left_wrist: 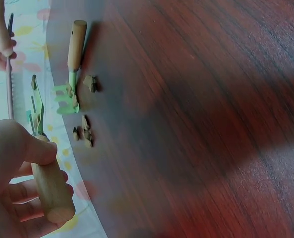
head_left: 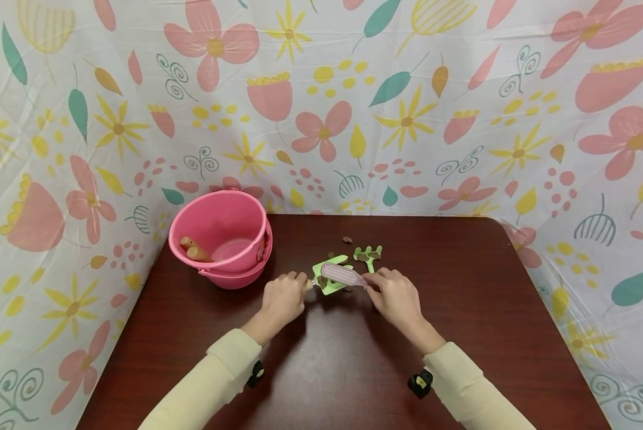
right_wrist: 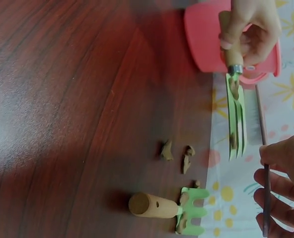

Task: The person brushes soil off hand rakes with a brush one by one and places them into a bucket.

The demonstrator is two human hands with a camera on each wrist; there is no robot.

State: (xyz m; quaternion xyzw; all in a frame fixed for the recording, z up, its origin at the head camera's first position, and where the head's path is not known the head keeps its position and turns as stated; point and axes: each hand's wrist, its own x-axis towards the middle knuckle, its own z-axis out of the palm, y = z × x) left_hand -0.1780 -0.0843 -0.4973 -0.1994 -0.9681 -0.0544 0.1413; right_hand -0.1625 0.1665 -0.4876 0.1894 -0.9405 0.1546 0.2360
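Observation:
My left hand (head_left: 283,298) grips the wooden handle (left_wrist: 52,193) of a green hand fork (right_wrist: 231,119), which is raised in front of me with brown clumps on its prongs. In my right hand (head_left: 396,295) is a slim pinkish brush (head_left: 340,274), pinched by its thin handle. Short bristles show along one side in the left wrist view. The brush head overlaps the fork in the head view. Beyond the right hand, a small green rake (head_left: 368,254) with a wooden handle (left_wrist: 76,44) lies on the table, brown bits on its tines.
Several brown clumps (right_wrist: 167,150) lie on the dark wooden table (head_left: 461,269) near the rake. At the back left stand pink buckets (head_left: 230,221), one inside another, with wooden handles (head_left: 197,254) in the upper one. A flowered cloth (head_left: 321,119) hangs behind the table and at its sides.

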